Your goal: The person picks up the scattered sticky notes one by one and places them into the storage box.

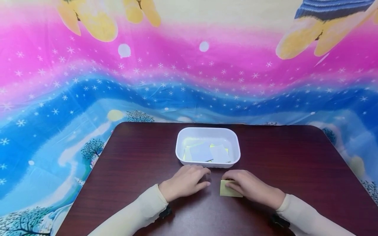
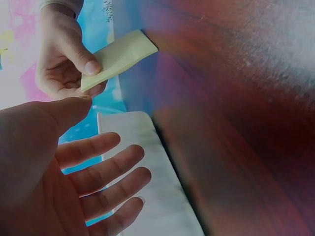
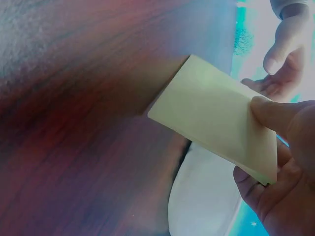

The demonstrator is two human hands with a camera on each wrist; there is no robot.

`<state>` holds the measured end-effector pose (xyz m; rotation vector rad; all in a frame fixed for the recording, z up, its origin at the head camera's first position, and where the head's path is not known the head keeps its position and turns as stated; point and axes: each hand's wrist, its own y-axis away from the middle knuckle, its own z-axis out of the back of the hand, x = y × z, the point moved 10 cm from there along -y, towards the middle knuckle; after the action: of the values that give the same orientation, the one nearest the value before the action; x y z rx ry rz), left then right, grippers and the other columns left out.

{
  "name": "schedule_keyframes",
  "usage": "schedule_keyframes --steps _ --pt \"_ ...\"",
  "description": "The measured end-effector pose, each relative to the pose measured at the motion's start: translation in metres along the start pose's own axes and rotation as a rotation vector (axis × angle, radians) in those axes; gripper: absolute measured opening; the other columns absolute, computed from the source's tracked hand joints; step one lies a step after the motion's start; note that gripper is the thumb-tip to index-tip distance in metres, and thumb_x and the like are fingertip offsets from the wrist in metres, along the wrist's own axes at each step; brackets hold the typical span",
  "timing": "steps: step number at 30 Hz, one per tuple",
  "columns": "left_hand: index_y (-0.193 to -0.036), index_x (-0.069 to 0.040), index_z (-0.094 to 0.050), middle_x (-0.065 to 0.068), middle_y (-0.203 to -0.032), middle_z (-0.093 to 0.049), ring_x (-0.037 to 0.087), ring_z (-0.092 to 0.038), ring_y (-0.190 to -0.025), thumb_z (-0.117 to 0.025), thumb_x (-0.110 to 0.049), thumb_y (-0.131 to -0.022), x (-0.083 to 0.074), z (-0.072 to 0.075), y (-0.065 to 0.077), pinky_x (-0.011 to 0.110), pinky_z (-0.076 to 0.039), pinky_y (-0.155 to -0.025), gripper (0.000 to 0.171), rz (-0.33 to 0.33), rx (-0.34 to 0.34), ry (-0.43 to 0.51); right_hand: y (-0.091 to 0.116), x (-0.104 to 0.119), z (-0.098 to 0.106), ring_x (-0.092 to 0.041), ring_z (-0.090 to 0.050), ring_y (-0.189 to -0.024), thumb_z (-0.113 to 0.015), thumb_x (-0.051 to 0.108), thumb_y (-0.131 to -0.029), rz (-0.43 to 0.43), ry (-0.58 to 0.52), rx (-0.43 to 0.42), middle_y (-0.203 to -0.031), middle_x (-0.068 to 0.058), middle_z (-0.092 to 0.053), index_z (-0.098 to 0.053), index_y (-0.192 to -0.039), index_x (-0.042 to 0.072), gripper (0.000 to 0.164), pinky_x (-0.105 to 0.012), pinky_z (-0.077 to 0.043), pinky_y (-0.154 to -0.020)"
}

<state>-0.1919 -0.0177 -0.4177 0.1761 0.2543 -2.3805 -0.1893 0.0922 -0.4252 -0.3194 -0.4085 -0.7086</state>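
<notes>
My right hand (image 1: 250, 184) pinches a small pale-yellow paper square (image 3: 211, 118), which looks like a sticky note, by one edge between thumb and fingers. In the head view the paper hangs over the table, in front of the tray. My left hand (image 1: 187, 181) holds nothing; its fingers are spread and loosely bent in the left wrist view, with the thumb near the paper's corner. Both hands are just this side of a white plastic tray (image 1: 236, 144). Inside the tray lie several paper pieces, among them a pale lilac one (image 1: 201, 152) and some yellow ones.
The dark reddish-brown table (image 1: 141, 144) has rounded far corners. Behind it hangs a colourful printed cloth (image 1: 189, 72) with snowflakes. Dark wrist straps show under both pale sleeves (image 1: 141, 209).
</notes>
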Motion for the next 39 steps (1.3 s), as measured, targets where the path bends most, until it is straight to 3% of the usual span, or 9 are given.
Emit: schedule_keyframes --steps 9,21,32,39 --pt "-0.115 -0.016 -0.063 -0.006 -0.101 -0.067 0.008 -0.062 -0.088 -0.055 -0.041 -0.091 0.001 0.007 -0.004 0.028 -0.049 -0.077 0.036 -0.011 -0.016 -0.008 -0.001 0.0 0.011 0.004 -0.055 -0.084 -0.062 0.02 -0.088 -0.022 -0.003 -0.03 -0.093 0.02 -0.061 -0.065 -0.098 0.025 0.011 -0.027 -0.05 -0.073" --pt "-0.114 -0.016 -0.064 -0.005 -0.103 -0.068 0.01 -0.062 -0.088 -0.056 -0.04 -0.091 0.0 0.014 -0.007 0.031 -0.049 -0.078 0.035 -0.013 -0.024 -0.01 -0.001 0.001 0.021 0.005 -0.055 -0.082 -0.064 0.022 -0.087 -0.029 0.001 -0.06 -0.091 0.021 -0.061 -0.064 -0.097 0.026 0.01 -0.027 -0.049 -0.071" --pt "-0.117 -0.017 -0.064 -0.005 -0.101 -0.068 0.011 -0.062 -0.088 -0.052 -0.043 -0.092 0.005 0.024 -0.01 0.032 -0.049 -0.076 0.039 0.0 -0.046 -0.022 -0.004 0.003 0.037 0.004 -0.055 -0.079 -0.062 0.025 -0.089 0.015 0.012 -0.128 -0.088 0.018 -0.062 -0.065 -0.095 0.024 0.007 -0.027 -0.049 -0.068" --pt "-0.118 -0.017 -0.063 -0.004 -0.103 -0.068 0.011 -0.062 -0.088 -0.051 -0.043 -0.092 0.007 0.03 -0.012 0.032 -0.048 -0.077 0.038 0.015 -0.041 -0.012 -0.009 0.0 0.045 0.003 -0.054 -0.078 -0.065 0.022 -0.086 -0.04 0.004 -0.124 -0.089 0.019 -0.062 -0.067 -0.097 0.024 0.011 -0.026 -0.049 -0.07"
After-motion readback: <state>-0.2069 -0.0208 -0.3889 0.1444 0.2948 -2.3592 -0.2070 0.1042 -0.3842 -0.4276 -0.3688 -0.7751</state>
